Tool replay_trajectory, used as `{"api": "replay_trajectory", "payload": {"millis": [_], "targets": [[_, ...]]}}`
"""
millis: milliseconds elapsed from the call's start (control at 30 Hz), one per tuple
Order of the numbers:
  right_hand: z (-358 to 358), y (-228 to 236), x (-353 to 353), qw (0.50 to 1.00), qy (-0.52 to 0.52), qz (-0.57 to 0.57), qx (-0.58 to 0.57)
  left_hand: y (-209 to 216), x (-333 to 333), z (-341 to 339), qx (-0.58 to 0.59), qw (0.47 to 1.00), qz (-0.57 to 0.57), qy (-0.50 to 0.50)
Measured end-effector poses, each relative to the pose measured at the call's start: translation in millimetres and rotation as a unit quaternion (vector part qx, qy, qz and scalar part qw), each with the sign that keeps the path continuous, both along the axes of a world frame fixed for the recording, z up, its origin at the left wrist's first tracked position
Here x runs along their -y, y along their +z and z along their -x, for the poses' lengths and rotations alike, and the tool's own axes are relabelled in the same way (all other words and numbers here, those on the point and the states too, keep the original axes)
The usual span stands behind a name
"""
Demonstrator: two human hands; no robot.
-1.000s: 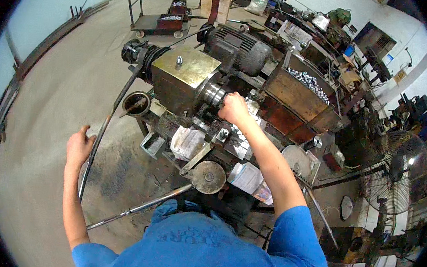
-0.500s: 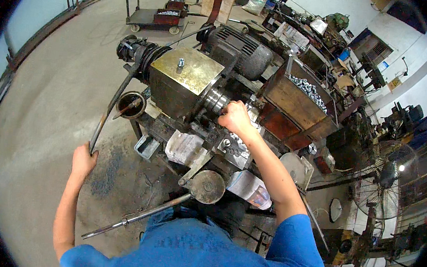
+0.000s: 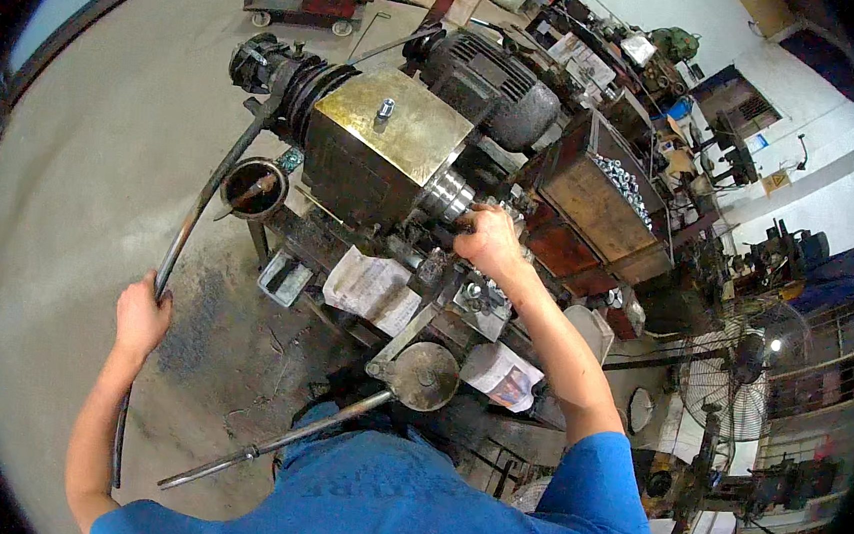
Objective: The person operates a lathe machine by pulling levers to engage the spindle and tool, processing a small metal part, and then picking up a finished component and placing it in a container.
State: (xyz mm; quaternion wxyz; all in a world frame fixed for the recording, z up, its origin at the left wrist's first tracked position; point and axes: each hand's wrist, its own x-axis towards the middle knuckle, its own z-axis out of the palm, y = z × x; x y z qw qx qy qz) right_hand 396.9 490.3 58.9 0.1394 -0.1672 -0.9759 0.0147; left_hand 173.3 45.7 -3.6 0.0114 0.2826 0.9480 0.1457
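My left hand [image 3: 145, 317] is closed around a long dark metal lever [image 3: 195, 217]. That lever slopes up to the black ringed end [image 3: 310, 92] of a small lathe-like machine, and its lower end hangs past my wrist. My right hand [image 3: 492, 242] is at the shiny round spindle nose [image 3: 448, 196], fingers pinched together; whatever they hold is hidden behind them. A brass-coloured cover [image 3: 398, 129] tops the machine's headstock, with a small metal fitting [image 3: 386, 110] standing on it. Below my right hand lies the tool slide [image 3: 484, 310].
Right of the spindle stands a rusty bin [image 3: 592, 205] of small metal parts. An electric motor [image 3: 486, 86] sits behind the headstock. Nearer me are a round plate [image 3: 423, 375] and a long handle [image 3: 273, 443]. A pot [image 3: 254, 190] hangs at left; a fan [image 3: 730, 371] stands right.
My left hand has swung the lever outward to the left, and its lower end now shows. My right hand stays pinched at the spindle. The whole view has shifted slightly.
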Motion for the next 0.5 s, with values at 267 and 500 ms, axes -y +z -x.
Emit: {"api": "replay_trajectory", "payload": {"millis": [267, 500], "targets": [[18, 7, -6, 0.981, -0.070, 0.178, -0.040, 10, -3, -4, -0.021, 1.000, 0.016, 0.008], [34, 36, -12, 0.970, -0.086, 0.229, -0.015, 12, -6, -1, -0.047, 0.998, 0.045, 0.016]]}}
